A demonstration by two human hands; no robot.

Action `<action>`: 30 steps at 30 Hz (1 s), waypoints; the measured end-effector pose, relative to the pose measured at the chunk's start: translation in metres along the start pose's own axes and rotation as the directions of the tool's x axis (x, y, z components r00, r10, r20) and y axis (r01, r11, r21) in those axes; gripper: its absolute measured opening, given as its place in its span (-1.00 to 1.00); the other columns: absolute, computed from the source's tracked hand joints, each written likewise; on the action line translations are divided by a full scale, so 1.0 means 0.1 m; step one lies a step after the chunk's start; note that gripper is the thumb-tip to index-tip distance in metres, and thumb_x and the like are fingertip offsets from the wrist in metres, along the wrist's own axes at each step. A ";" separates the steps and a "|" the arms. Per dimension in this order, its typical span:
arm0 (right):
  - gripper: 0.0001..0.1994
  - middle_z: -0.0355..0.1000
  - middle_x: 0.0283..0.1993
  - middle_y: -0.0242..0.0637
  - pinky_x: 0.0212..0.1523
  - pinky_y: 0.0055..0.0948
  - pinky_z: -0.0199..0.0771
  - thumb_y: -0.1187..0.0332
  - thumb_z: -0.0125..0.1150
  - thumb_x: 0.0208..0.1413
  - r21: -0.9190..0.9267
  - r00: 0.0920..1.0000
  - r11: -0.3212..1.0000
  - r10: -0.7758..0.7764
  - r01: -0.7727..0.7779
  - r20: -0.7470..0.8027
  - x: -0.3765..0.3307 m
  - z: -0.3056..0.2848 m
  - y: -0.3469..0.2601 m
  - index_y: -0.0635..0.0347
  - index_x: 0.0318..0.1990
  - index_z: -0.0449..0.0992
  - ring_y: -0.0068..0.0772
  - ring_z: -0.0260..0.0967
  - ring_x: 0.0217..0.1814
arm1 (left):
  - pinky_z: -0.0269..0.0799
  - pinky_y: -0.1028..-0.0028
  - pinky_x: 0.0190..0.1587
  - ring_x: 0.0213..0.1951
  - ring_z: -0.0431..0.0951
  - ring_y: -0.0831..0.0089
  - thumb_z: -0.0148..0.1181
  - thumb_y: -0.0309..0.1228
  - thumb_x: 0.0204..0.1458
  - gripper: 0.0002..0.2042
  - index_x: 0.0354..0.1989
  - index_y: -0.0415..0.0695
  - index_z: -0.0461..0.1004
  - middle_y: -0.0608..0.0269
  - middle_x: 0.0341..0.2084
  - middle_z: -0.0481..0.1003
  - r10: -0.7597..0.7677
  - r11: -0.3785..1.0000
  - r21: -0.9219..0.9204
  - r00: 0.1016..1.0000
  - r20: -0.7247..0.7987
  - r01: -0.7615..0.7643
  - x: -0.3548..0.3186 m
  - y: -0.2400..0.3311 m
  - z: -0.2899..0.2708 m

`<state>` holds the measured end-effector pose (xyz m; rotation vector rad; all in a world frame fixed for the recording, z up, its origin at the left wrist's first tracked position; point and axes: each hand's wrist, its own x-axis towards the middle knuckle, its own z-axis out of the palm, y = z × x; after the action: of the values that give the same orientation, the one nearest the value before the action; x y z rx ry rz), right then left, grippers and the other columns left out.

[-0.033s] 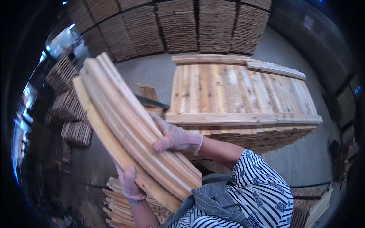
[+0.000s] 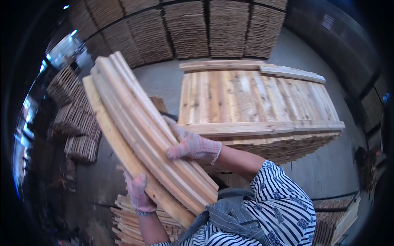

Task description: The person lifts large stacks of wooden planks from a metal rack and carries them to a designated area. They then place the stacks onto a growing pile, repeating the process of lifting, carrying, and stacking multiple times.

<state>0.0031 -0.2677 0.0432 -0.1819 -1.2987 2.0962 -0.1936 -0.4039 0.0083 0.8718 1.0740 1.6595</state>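
A bundle of several long wooden boards [image 2: 141, 139] slants across my front, its near ends against my body and its far ends up toward the left. My left hand [image 2: 139, 193], in a pale knit glove, grips the lower left edge with the thumb on top. Gloved as well, my right hand [image 2: 193, 145] clasps the opposite side, thumb over the upper boards. The fingers beneath the bundle are hidden. Nearest my right hand is a big stack of boards [image 2: 238, 96], laid side by side, with crosswise strips [image 2: 242, 128] along its near and far edges.
Tall lumber stacks [image 2: 186, 30] line the back. Smaller board piles [image 2: 78, 119] stand at the left. Loose boards [image 2: 123, 221] lie below my left arm, and another stack [image 2: 328, 221] sits at the lower right. Grey floor [image 2: 160, 78] shows behind the big stack.
The view has shifted slightly, so the big stack appears a little farther left. Both hands keep their hold on the boards.
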 end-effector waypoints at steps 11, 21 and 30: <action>0.20 0.22 0.22 0.09 0.17 -0.25 0.56 -0.01 0.57 -0.17 -0.307 0.890 0.948 -0.206 0.079 -0.408 -1.40 -1.04 -1.84 0.31 0.44 -0.22 -0.12 0.37 0.23 | 0.63 0.26 -0.03 -0.13 0.62 0.20 0.13 -0.38 0.05 -0.44 0.23 -0.30 0.19 -0.04 -0.06 0.48 -0.238 0.913 -0.150 0.792 0.562 0.380 1.06 -0.29 2.38; -0.13 0.36 0.18 0.00 -0.04 -0.27 0.64 0.25 0.32 0.09 -0.400 0.632 0.849 -0.106 -0.344 -0.768 -2.40 -2.58 -2.07 0.24 0.45 -0.10 -0.27 0.46 0.04 | 0.62 0.13 0.02 -0.07 0.60 0.23 0.13 -0.48 0.05 -0.77 -0.12 -0.26 0.41 0.06 -0.22 0.52 -0.522 0.809 -0.027 0.739 0.426 0.588 1.90 -1.33 2.95; -0.09 0.22 0.37 0.08 0.39 -0.23 0.20 0.03 0.28 0.16 -0.530 0.498 0.196 -0.194 -0.825 -0.846 -2.35 -2.59 -2.34 0.27 0.48 -0.11 -0.05 0.23 0.38 | 0.69 0.28 -0.27 -0.20 0.61 0.26 0.34 -0.31 0.09 -0.52 0.02 -0.30 0.23 0.00 -0.15 0.51 -0.543 0.836 0.294 0.773 0.327 0.463 2.15 -1.14 3.21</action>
<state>0.4055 -0.1451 0.0604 -1.9919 -1.7560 0.7674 0.0659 -0.0972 0.0330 0.8982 1.0730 0.8812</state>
